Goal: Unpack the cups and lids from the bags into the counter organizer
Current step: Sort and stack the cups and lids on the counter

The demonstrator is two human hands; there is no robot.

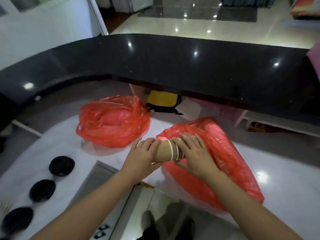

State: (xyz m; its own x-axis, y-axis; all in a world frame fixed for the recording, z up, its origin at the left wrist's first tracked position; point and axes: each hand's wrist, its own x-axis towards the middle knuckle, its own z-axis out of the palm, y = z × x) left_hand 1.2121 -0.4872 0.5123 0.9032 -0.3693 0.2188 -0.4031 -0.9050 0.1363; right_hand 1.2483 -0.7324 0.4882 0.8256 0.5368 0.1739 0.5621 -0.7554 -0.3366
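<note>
Both hands hold a lying stack of brown ribbed paper cups (167,151): the left hand (143,157) curls its grip round the base end, while the right hand (194,154) clasps the rim end at the mouth of the crumpled red plastic bag (225,153), apparently to draw the stack free. Left of the grip, a second red plastic bag (112,120) sits on the white bench (285,170).

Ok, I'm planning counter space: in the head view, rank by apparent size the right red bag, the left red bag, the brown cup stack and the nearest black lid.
1. right red bag, though it is nearer the camera
2. left red bag
3. brown cup stack and nearest black lid: too alike to rank
</note>
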